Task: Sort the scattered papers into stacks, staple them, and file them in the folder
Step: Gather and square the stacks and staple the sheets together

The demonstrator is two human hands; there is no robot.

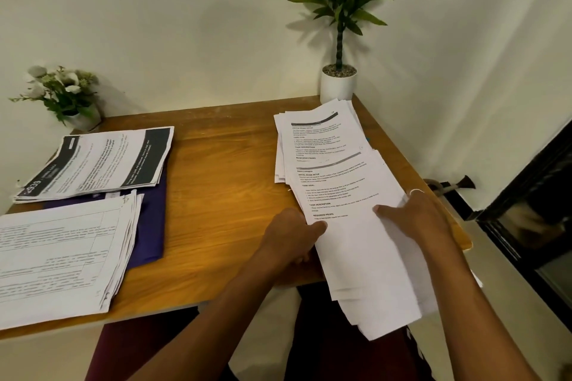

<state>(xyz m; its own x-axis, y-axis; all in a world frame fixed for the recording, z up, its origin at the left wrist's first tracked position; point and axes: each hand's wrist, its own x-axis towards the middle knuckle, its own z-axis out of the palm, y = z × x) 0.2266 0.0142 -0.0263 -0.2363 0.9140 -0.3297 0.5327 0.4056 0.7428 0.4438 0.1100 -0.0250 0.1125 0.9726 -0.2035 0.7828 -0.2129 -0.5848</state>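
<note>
A sheaf of printed papers point(356, 226) hangs over the table's near right edge, held between both hands. My left hand point(294, 235) grips its left edge with the thumb on top. At the sheaf's right edge my right hand point(414, 213) holds on with its thumb on the top sheet. Behind the sheaf lies another loose pile of papers point(312, 139). On the left, a stack with dark header bands point(99, 161) and a stack of table forms point(62, 254) rest on a purple folder point(148, 226).
The wooden table point(216, 195) stands in a wall corner. A tall potted plant point(339, 83) sits at the back right corner, a small flower pot point(71, 96) at the back left. A dark cabinet point(532, 201) stands to the right of the table.
</note>
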